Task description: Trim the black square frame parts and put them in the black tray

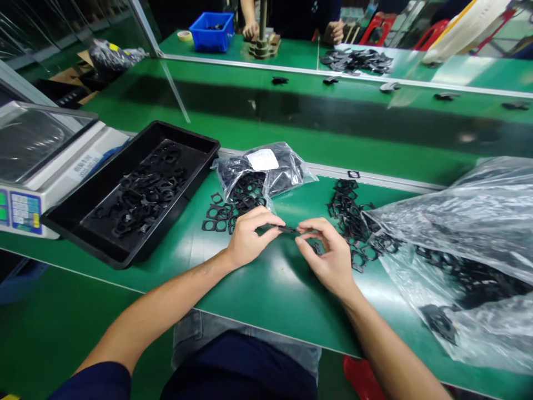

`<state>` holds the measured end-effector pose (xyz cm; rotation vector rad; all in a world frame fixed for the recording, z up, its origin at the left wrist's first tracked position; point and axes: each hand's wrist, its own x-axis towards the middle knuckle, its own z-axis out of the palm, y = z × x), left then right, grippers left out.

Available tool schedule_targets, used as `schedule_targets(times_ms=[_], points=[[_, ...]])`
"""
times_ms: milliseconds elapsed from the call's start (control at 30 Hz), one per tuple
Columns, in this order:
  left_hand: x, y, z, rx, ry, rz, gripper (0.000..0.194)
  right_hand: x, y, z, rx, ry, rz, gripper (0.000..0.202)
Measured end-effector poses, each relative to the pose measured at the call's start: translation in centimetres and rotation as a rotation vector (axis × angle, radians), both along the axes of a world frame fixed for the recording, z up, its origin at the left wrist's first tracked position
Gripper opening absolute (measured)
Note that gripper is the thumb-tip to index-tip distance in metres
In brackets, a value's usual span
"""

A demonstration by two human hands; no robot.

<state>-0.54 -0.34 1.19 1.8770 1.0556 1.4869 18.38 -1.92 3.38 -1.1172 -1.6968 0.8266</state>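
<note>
Between my two hands, just above the green table, is a thin flat black part (pixel 287 229), seen nearly edge-on. My left hand (pixel 253 236) pinches its left end between thumb and fingers. The fingertips of my right hand (pixel 327 253) are at its right end, with the thumb a little apart; whether they grip it is hard to see. Square black rings (pixel 216 213) lie in a pile beyond my left hand, spilling from a clear bag (pixel 285 166) with a white label. Another heap of black ring parts (pixel 347 208) lies beyond my right hand.
A black tray (pixel 200 145) of black parts stands at left, beside a scale (pixel 25 208). A large clear bag (pixel 470 205) of parts covers the right side. Black pieces (pixel 280 80) sit spaced along the green belt (pixel 233 105). Across it, a person's hands (pixel 251 30) are near a blue bin (pixel 211 33).
</note>
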Motion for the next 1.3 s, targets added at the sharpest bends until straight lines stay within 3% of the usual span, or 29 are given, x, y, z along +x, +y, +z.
schedule_targets(times_ms=[167,533,733,1033,1300], points=[[0.3,-0.3,0.1,-0.057,-0.020,-0.022,0.004,0.1,0.1,0.0,0.116,-0.079,0.013,0.000],[0.4,-0.3,-0.1,-0.077,-0.039,-0.069,0.012,0.4,0.2,-0.4,0.300,-0.139,0.051,0.009],[0.7,-0.3,-0.3,-0.255,-0.140,-0.112,0.015,0.0,0.1,-0.2,0.114,-0.113,-0.010,0.006],[0.3,0.4,-0.8,-0.781,-0.458,-0.325,0.045,0.0,-0.1,-0.1,-0.088,0.000,-0.036,0.021],[-0.3,0.8,-0.8,-0.865,-0.406,-0.434,0.040,0.1,0.2,0.1,-0.338,0.210,0.029,0.033]])
